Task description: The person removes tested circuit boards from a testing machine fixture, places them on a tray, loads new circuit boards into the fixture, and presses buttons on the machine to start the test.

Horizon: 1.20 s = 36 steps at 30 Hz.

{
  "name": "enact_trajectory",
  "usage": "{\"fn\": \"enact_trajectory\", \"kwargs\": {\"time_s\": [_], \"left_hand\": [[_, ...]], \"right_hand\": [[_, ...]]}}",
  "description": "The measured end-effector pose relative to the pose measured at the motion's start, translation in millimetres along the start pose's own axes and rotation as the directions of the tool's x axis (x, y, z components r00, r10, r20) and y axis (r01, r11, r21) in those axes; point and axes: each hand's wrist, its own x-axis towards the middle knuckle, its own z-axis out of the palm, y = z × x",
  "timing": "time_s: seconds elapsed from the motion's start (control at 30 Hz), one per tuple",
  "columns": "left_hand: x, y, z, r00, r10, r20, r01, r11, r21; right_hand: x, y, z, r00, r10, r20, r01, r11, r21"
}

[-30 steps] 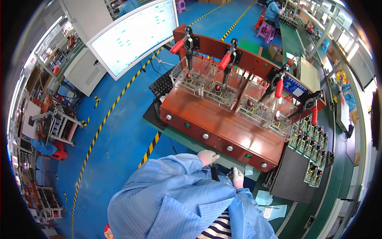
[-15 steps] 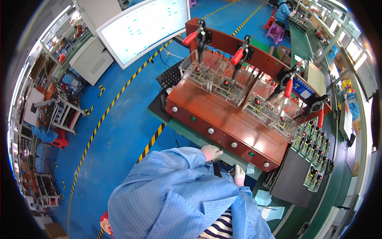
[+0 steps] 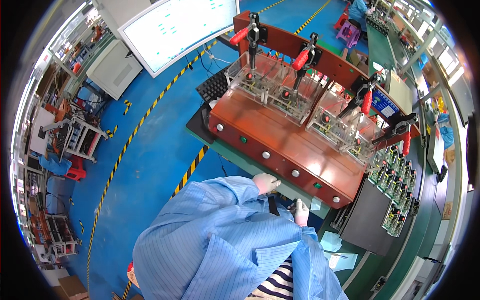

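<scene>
Left hand in a pale, whitish glove (image 3: 266, 183) at the front edge of the dark green workbench (image 3: 235, 159), just below the long reddish-brown box-shaped fixture (image 3: 272, 125); fingers close together, pointing right, can't tell if they grip anything. Right hand, also pale-gloved (image 3: 301, 213), a little farther right and lower, near the same edge; thumb raised, fingers narrow, a small dark patch beside them, too small to tell whether held. Both arms in blue striped smock sleeves. Fixture sits on the bench right in front of the hands, round silver buttons (image 3: 266, 155) along its front face, clear plastic boxes (image 3: 320, 95) on top, black toggle clamps with red handles (image 3: 300, 59) on its upright back board. Right of it: green circuit boards with red and black parts (image 3: 397, 187) in rows, partly on a flat black mat (image 3: 367, 215). Pale blue sheets (image 3: 331, 241) lie nearer the person. Left side: black keyboard (image 3: 213, 86) beside the fixture, lit white-framed monitor (image 3: 182, 32) beyond. Purple plastic stool (image 3: 348, 34) far off on the blue floor (image 3: 155, 135).
</scene>
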Motion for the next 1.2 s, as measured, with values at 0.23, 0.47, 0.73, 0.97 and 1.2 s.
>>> {"fn": "enact_trajectory", "kwargs": {"time_s": [0.23,0.47,0.73,0.97,1.2], "left_hand": [[1.7,0.2,0.5,0.999,-0.042,0.025,0.043,0.999,-0.030],[2.1,0.5,0.3,0.999,-0.031,0.011,0.031,0.999,0.008],[-0.2,3.5,-2.6,0.999,-0.043,0.021,0.043,0.999,-0.019],[-0.2,2.6,-0.7,1.000,-0.031,-0.002,0.031,0.999,-0.031],[0.2,1.7,-0.8,0.999,-0.034,0.006,0.034,0.998,-0.049]], "right_hand": [[2.5,2.6,-2.1,1.000,-0.005,0.014,0.005,1.000,0.003],[6.1,6.7,-4.9,0.999,0.006,0.032,-0.006,1.000,-0.012],[2.8,1.7,-3.1,1.000,0.000,0.025,0.000,1.000,-0.014],[2.1,0.6,-3.0,1.000,0.005,0.024,-0.005,1.000,-0.019],[1.5,0.9,-1.0,1.000,0.003,0.016,-0.003,1.000,0.003]]}}
